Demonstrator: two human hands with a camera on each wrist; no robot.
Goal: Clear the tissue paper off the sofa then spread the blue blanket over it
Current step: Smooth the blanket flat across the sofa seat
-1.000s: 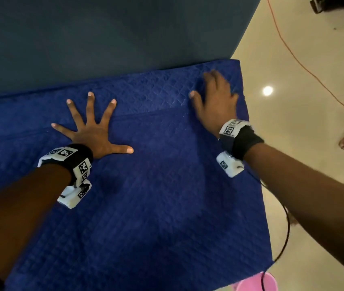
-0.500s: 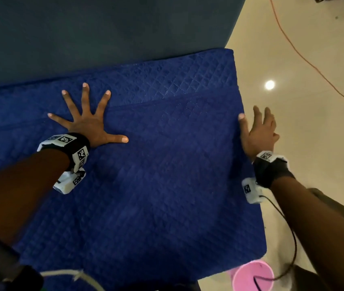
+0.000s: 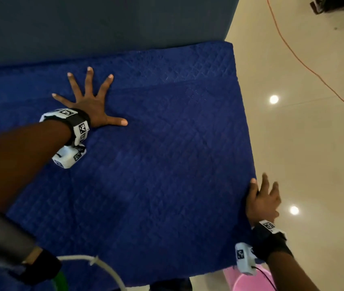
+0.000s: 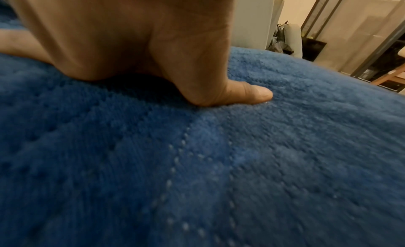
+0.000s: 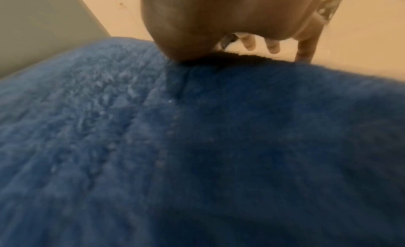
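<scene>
The blue quilted blanket point(image 3: 166, 154) lies flat over the sofa seat, reaching up to the dark backrest point(image 3: 103, 24). My left hand point(image 3: 91, 101) presses flat on it at the upper left, fingers spread wide; in the left wrist view the left hand point(image 4: 153, 43) has palm and thumb on the blanket point(image 4: 219, 164). My right hand point(image 3: 263, 198) sits at the blanket's right edge near the front, palm against the cloth, fingers straight and reaching past the edge over the floor. The right wrist view shows the right hand point(image 5: 219, 25) on the blanket point(image 5: 197, 147). No tissue paper is in view.
Beige tiled floor point(image 3: 314, 143) lies to the right of the sofa, crossed by an orange cable point(image 3: 305, 66). A pink bucket point(image 3: 251, 282) stands on the floor at the sofa's front right corner. A white cord point(image 3: 108, 269) hangs near my body.
My right hand has slid from the blanket's far right corner down along the right edge toward the front. The left hand has stayed pressed flat in place.
</scene>
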